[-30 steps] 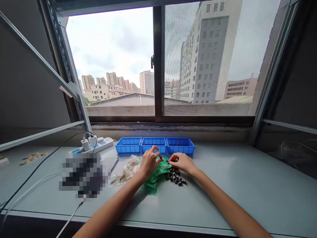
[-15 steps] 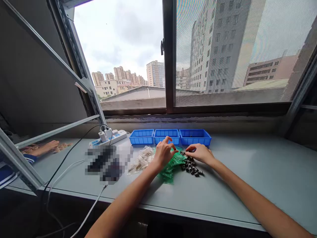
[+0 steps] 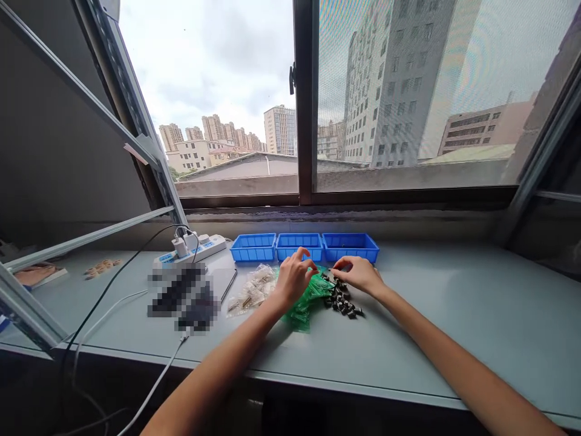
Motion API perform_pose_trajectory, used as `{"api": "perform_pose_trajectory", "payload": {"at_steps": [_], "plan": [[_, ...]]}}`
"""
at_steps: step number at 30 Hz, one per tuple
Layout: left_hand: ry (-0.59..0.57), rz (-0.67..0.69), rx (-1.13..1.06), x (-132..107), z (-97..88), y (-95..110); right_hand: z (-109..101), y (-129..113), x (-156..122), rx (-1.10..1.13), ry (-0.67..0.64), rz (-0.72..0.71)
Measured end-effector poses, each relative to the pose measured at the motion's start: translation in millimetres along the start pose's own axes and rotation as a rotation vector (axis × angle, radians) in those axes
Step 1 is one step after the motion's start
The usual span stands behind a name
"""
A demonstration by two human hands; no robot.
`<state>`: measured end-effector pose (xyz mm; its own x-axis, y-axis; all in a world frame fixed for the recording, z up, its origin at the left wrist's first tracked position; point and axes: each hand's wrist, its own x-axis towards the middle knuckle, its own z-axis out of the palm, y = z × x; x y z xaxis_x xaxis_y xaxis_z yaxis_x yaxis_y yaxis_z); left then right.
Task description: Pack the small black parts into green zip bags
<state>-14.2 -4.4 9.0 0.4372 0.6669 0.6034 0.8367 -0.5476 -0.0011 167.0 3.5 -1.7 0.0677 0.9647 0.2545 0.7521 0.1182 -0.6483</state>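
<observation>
My left hand is over a pile of green plastic bags, thumb and fingers curled together in a pinch. Whatever lies between those fingertips is too small to make out. Close by on the right, my right hand is closed, its fingertips pinched at the upper edge of a heap of small dark metallic parts. I cannot make out what it grips. The fingertips of both hands are near each other but apart. Left of the green bags lie clear bags with small brownish pieces inside.
Blue trays stand in a row behind my hands, along the wall under the window. At left are a white power strip, cables, a pixelated dark object and a metal rack post. Small wooden-looking pieces lie beyond the rack.
The view has shifted slightly, moving the scene left. Both hands stay over the same spot, still pinched. At far left, another person's hand has drawn away from the small wooden-looking pieces.
</observation>
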Motion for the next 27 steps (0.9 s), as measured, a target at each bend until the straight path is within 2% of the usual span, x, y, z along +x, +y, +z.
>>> {"api": "perform_pose_trajectory", "payload": {"at_steps": [4, 10, 18, 27], "plan": [[0.007, -0.016, -0.005, 0, -2.0, 0, 2, 0, 6, 0.2, 0.047, -0.03], [0.047, -0.002, -0.012, 1, -1.0, -3, 11, -5, 7, 0.478, -0.117, -0.174], [0.129, 0.067, -0.013, 3, -1.7, -5, 13, -4, 10, 0.661, -0.194, -0.187], [0.11, 0.212, -0.122, 5, -8.3, -5, 2, -10, 5, 0.744, -0.262, -0.215]]}}
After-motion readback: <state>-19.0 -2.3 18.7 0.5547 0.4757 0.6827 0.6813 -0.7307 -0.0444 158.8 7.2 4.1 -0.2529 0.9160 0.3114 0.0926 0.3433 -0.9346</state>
